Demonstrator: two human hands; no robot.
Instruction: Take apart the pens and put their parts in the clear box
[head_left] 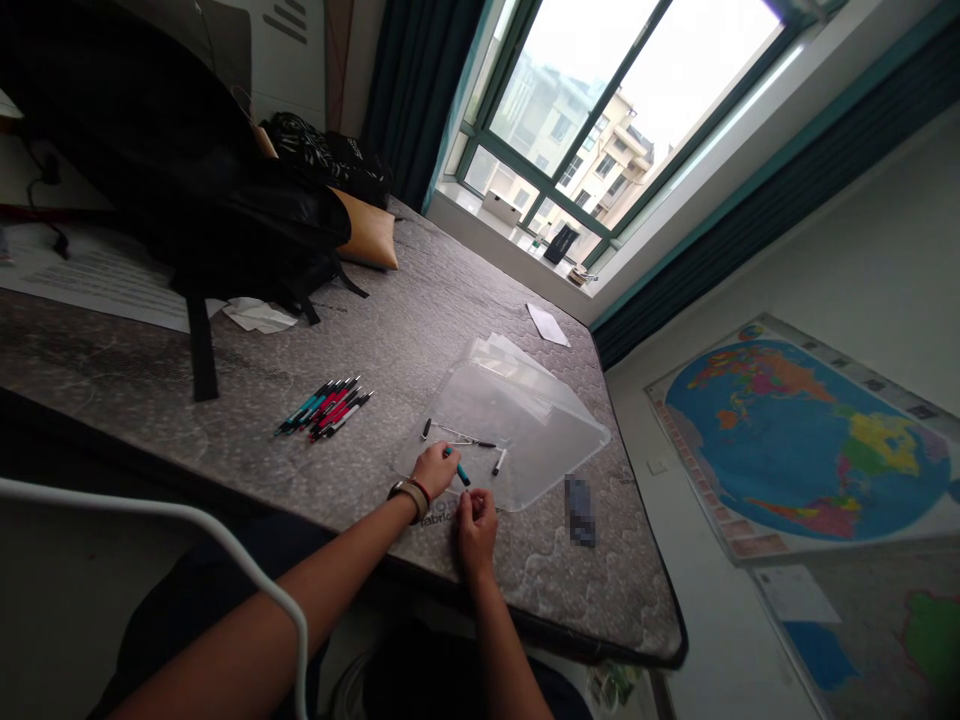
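Observation:
Over the near edge of a translucent plastic folder (pixel 540 450), my left hand (pixel 435 470) is closed on a teal pen barrel (pixel 458 468). My right hand (pixel 478 518) has its fingertips pinched together just below the barrel's lower end; whatever they hold is too small to name. Beyond my hands, thin pen parts (pixel 461 438) with dark ends lie on the folder. To their right is a short white-and-black pen piece (pixel 499 461). A bunch of teal, red and black pens (pixel 326 408) lies on the mattress-like surface (pixel 405 330) to the left.
A black bag (pixel 247 200) with hanging straps covers the far left, beside a tan pouch (pixel 371 230) and printed paper (pixel 105 275). White sheets (pixel 517 365) lie at the folder's back. A blurred dark object (pixel 580 510) sits at right. A white cable (pixel 225 545) crosses the lower left.

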